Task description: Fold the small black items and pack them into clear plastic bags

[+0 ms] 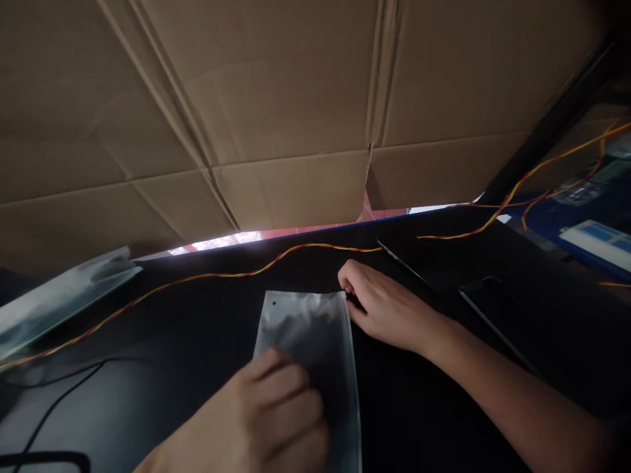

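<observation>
**Two hands on a shiny bag**

The left hand (pixel 276 420) lies low in the picture, close to the camera. Its fingers are curled and press down on the near end of a shiny plastic bag (pixel 315 335). It is not wrapped around the bag; it rests on top and pins it flat.

The right hand (pixel 382 309) is farther away, at the top right corner of the bag. Its fingers are bent and pinch the bag's edge there. The fingertips are partly hidden, so how tight the pinch is cannot be seen.

The bag lies flat on the dark table (pixel 197 335), in the middle, between the two hands. It is long and see-through grey, with a small round hole near its top left corner. Something dark shows inside it, but it is too blurry to tell what.

Just past the bag, a red and yellow twisted wire (pixel 236 271) runs across the table from left to right. A thin black cable (pixel 64 394) curls on the left side, near the front. Another shiny bag (pixel 59 295) lies far to the left, well apart from the hands. A flat dark phone (pixel 486 309) lies to the right, near the right arm.

Behind the table stands a big wall of brown cardboard (pixel 296 98).
</observation>
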Action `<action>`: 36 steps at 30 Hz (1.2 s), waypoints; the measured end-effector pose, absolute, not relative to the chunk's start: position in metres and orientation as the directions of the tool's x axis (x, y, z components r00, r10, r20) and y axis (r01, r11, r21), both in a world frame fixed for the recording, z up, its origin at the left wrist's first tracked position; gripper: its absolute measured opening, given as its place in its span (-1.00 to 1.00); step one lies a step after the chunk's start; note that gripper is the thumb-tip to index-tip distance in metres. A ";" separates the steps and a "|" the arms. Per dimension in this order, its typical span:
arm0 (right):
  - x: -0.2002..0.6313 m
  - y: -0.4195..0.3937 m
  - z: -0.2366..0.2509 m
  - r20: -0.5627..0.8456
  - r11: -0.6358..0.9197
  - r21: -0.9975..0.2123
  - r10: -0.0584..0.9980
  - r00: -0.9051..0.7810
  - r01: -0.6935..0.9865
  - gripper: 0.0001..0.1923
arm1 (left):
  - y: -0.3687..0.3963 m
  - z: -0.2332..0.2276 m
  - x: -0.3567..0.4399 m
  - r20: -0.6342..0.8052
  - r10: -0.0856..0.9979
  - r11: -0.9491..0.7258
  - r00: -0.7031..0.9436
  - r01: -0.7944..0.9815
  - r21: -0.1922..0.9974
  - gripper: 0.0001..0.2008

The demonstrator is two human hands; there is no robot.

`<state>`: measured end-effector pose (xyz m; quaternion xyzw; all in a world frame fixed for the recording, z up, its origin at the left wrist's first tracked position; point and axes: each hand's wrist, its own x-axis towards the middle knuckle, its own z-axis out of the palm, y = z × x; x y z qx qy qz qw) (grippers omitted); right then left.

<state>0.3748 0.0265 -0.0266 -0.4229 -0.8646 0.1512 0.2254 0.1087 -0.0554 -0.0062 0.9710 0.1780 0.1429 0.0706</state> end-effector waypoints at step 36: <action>0.351 0.005 -0.020 -0.084 0.018 -0.975 0.892 -0.445 0.220 -0.71 | -0.019 -0.030 0.078 0.098 0.732 -0.674 0.674 0.696 0.248 -0.15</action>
